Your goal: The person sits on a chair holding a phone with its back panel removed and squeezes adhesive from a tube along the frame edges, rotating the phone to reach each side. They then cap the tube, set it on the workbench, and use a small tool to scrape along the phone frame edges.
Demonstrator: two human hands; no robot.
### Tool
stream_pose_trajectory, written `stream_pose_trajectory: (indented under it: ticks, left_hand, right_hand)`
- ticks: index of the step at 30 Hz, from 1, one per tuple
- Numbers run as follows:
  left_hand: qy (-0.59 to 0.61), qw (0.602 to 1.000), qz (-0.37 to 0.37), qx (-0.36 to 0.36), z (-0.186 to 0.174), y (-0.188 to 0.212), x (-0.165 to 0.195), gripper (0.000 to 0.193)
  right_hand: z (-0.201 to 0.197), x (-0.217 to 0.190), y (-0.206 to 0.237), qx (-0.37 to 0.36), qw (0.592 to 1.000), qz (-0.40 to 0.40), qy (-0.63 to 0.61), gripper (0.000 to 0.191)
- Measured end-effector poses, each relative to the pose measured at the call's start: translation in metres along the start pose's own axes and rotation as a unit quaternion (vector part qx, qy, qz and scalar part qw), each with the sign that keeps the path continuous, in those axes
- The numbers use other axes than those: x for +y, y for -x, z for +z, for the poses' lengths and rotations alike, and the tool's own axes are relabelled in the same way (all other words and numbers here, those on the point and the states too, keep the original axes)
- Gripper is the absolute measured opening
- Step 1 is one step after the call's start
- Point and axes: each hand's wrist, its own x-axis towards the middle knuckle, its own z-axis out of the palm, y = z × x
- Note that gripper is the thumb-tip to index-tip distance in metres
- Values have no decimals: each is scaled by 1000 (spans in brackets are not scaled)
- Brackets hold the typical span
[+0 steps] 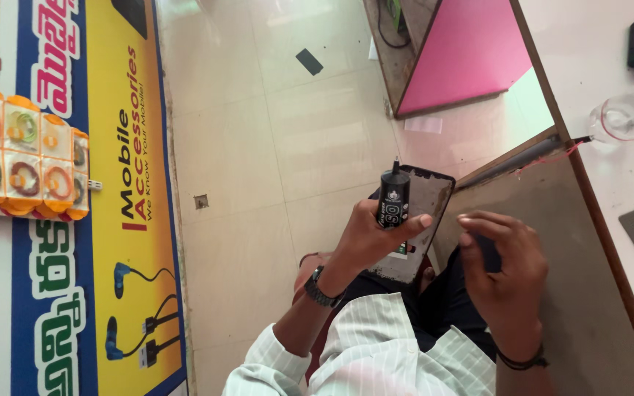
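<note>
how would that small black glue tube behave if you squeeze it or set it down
The black glue tube looks small and light, since the left hand pinches it with just fingers. Its round body would probably roll if laid flat. The thin nozzle makes it unlikely to stand tip-down.

Glue tube (392,199) sits in the left hand (372,238), touching the phone frame (421,220) behind it. Right hand (499,268) lies right of the frame; banner (75,220) well left.

Yellow-blue banner (122,220) left; orange cable packs (23,158) beside.
</note>
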Motion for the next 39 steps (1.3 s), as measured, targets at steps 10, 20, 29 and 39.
stream_pose_trajectory:
  ticks: [10, 20, 29, 39]
  left_hand:
    - [-44, 993, 88, -65, 50, -54, -7, 25]
    - [162, 965, 112, -176, 86, -122, 18, 49]
    - [414, 898, 57, -138, 54, -55, -12, 68]
    - [412, 911, -25, 31, 11, 42, -7, 77]
  right_hand:
    - [18, 49, -43, -45, 999, 26, 7, 41]
    - [-65, 224, -6, 180, 762, 131, -609, 48]
    - [-57, 270, 62, -142, 533, 265, -791, 71]
    - [20, 140, 101, -24, 732, 195, -652, 54]
